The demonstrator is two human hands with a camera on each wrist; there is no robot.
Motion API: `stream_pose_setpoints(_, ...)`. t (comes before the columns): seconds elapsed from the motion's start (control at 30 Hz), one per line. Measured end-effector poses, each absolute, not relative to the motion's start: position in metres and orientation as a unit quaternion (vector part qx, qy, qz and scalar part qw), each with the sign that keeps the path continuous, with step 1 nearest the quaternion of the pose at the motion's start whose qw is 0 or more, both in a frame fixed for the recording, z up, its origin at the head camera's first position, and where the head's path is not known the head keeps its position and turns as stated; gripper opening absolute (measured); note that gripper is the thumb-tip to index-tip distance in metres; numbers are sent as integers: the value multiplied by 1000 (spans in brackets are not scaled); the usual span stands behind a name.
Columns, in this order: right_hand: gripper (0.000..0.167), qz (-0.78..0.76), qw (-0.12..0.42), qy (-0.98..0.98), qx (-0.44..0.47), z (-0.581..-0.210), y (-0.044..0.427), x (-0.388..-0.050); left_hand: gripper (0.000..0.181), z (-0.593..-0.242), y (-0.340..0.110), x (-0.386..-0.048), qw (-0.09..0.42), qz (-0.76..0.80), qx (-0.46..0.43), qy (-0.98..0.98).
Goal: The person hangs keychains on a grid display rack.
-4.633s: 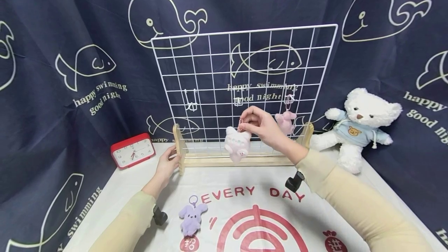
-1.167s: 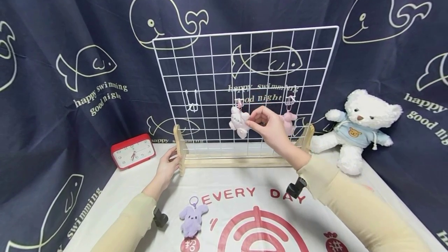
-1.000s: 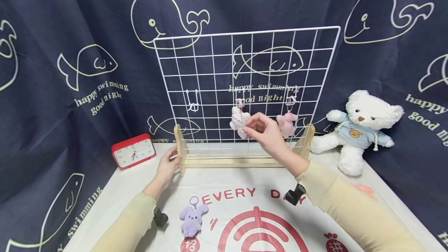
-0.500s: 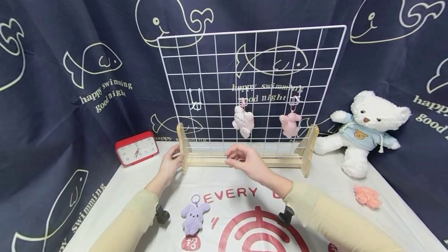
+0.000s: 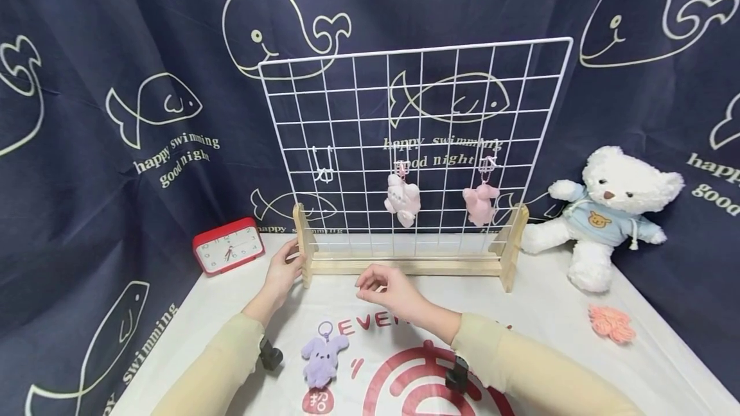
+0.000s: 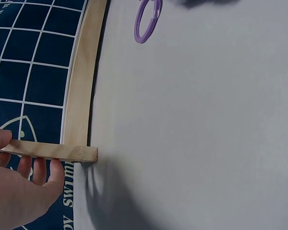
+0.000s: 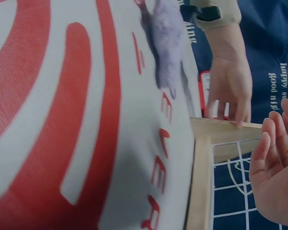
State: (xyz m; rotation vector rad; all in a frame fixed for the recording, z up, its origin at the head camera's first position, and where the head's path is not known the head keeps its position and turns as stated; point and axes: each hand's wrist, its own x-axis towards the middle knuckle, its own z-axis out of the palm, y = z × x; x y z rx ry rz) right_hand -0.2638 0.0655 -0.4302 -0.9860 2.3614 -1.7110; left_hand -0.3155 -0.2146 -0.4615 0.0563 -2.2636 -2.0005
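Observation:
My left hand [image 5: 284, 268] grips the left wooden end piece [image 6: 53, 150] of a white wire grid rack [image 5: 370, 122], thumb on one side and fingers on the other. My right hand [image 5: 394, 294] hovers in front of the rack's base, fingers loosely bent around nothing. From the rack's middle hook hangs a pale pink-white plush keychain [image 5: 403, 200]; a pink plush keychain [image 5: 480, 204] dangles from the right hook. The left hook [image 5: 323, 173] bears nothing. A purple plush bunny keychain [image 5: 321, 362] with a ring lies on the table below my hands.
A red alarm clock [image 5: 228, 246] stands left of the rack. On the right sit a white teddy bear [image 5: 604, 217] in a blue top and a coral-coloured fuzzy thing [image 5: 611, 324]. A dark printed curtain [image 5: 173, 31] hangs close behind the rack.
My right hand hung the pale pink-white keychain on the middle hook, let go, and came down and left towards the purple bunny. My left hand keeps its grip on the rack.

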Motion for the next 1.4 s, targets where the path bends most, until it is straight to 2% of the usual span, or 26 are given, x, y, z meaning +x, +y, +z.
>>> stream_pose_setpoints(0.23,14,-539,45,773,-332,-435,58,-259,54,-460,-212,-317,59,-664,13,-745)
stream_pose_setpoints(0.53,18,-509,85,790,-332,-452,50,-273,53,-460,-208,-320,61,-664,12,-746)
stream_pose_setpoints(0.73,18,-486,91,803,-332,-458,39,-277,54,-459,-208,-322,64,-663,11,-745)
stream_pose_setpoints(1.0,21,-459,151,808,-336,-471,19,-277,54,-460,-218,-317,61,-654,16,-754)
stream_pose_setpoints(1.4,28,-400,145,824,-374,-479,7,-279,53,-462,-215,-316,65,-652,16,-755)
